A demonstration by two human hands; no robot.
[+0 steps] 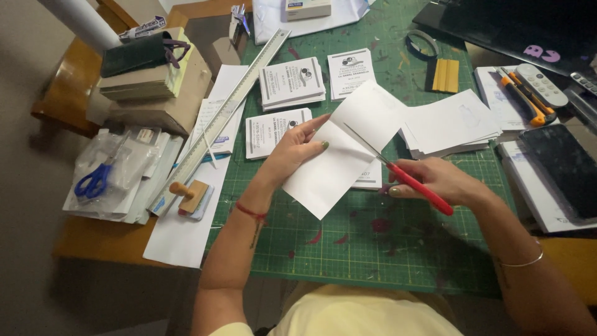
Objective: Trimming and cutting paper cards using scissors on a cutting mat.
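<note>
My left hand point(294, 151) holds a white sheet of paper point(345, 146) by its left edge, over the green cutting mat point(373, 249). My right hand point(438, 180) grips red-handled scissors point(410, 180). Their blades lie across the upper right part of the sheet, pointing up and to the left. Small printed white cards point(291, 82) lie in stacks on the mat just beyond the sheet, and more cards point(271, 130) sit beside my left hand.
A long metal ruler point(230, 106) runs diagonally at the left. A pile of blank white paper point(449, 124), an orange utility knife point(524, 96), a remote point(541, 84) and a dark tablet point(563, 168) lie at the right. Blue scissors point(93, 180) in plastic and a wooden stamp point(189, 194) sit at the left.
</note>
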